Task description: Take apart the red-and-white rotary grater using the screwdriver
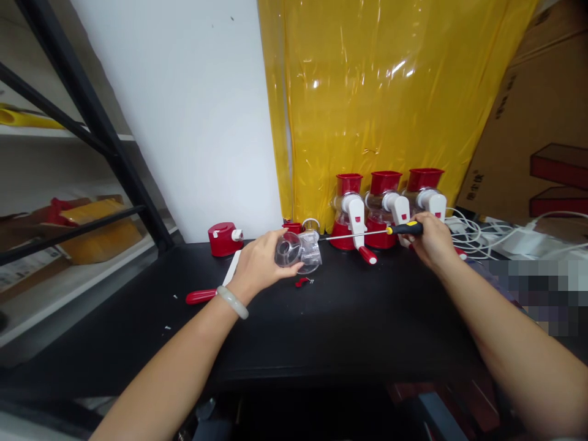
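My left hand [261, 263], with a pale bangle at the wrist, grips a clear plastic housing [309, 252] above the black tabletop. A screwdriver [407, 228] with a yellow and black handle is held in my right hand [432, 239]. Its long shaft points left, and the tip is at or close to the right side of the housing. Below the housing lies a small red piece [302, 282] beside tiny metal bits. To the left sit a red round part [224, 239] and a crank with a red handle [201, 297], partly covered by my left hand.
Three red and white rotary graters [349, 214] stand at the back right of the black table [349, 331]. White cables [487, 239] lie at the far right. Shelving [55, 306] stands on the left, a cardboard box [528, 135] at the right.
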Demonstrator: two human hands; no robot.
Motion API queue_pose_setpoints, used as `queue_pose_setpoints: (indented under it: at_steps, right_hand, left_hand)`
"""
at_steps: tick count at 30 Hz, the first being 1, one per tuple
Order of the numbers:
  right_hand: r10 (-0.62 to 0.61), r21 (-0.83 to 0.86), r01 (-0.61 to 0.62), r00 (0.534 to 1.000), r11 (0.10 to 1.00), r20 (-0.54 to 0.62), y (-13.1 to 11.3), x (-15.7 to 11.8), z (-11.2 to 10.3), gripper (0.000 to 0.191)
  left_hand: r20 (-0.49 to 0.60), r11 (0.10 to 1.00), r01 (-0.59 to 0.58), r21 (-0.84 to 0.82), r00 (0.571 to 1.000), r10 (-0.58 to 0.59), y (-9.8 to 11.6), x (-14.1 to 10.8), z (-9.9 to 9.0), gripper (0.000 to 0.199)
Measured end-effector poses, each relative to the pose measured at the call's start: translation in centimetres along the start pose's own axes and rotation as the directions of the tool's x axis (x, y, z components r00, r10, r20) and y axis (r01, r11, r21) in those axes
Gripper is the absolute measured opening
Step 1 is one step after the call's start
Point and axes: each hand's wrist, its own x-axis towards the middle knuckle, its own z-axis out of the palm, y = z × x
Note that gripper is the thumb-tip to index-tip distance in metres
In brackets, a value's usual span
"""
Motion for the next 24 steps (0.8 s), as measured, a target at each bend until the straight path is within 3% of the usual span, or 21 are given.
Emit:
queue_pose_setpoints:
  at_steps: [12, 24]
  right_hand:
    - [-0.017, -0.003, 0.018, 0.999, 1.000, 0.036, 0.36, -0.24, 0.08, 0.015]
    - [0.012, -0.007, -0.012, 0.999, 1.000, 0.046, -0.20, -0.84, 0.69, 0.018]
  left_hand:
    - [-0.048, 0.994, -0.101, -0.032, 0.994, 0.100, 0.23, -0.09, -0.12, 0.070]
    - [-0.026, 0.992, -0.116, -0.045, 0.993, 0.115, 0.46, -0.03, -0.28, 0.069]
